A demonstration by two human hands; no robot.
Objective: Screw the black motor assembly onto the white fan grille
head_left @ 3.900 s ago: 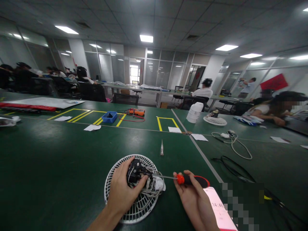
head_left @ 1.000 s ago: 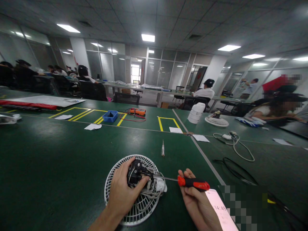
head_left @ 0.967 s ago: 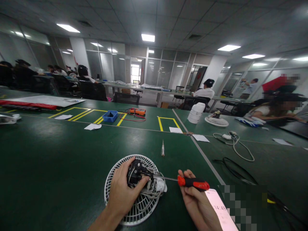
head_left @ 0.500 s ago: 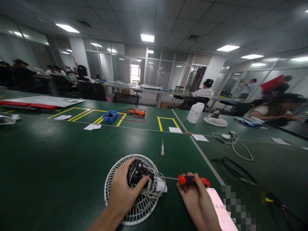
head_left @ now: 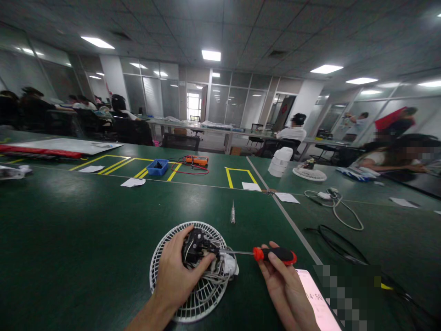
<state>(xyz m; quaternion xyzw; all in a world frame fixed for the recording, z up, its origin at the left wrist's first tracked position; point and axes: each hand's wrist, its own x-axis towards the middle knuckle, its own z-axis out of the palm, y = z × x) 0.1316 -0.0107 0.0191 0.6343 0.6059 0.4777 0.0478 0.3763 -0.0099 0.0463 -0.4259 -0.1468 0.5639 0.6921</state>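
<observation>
A black fan motor (head_left: 193, 245) lies on a round white fan grille (head_left: 157, 257), and my left hand (head_left: 179, 271) is wrapped round it, thumb on the near side. My right hand (head_left: 284, 280) holds a red-and-black screwdriver (head_left: 277, 255) by its handle. The shaft points left, and its tip meets the motor assembly close to my left thumb; the exact contact point is hidden. Pale coiled cable and a white plastic part (head_left: 229, 264) rest on the grille's right side. Beyond the grille lies a small clear-handled screwdriver (head_left: 233, 215).
A phone (head_left: 315, 296) lies beside my right wrist. Farther off are a blue tray (head_left: 157, 168), an orange multimeter (head_left: 197, 160), a stacked white container (head_left: 279, 162), another fan grille (head_left: 309, 173) and loose cables (head_left: 339, 207). A person (head_left: 396, 161) leans over the table at right.
The screwdriver handle has turned and tilted slightly in my right hand, whose fingers have shifted round it. My left hand and the motor stay in place.
</observation>
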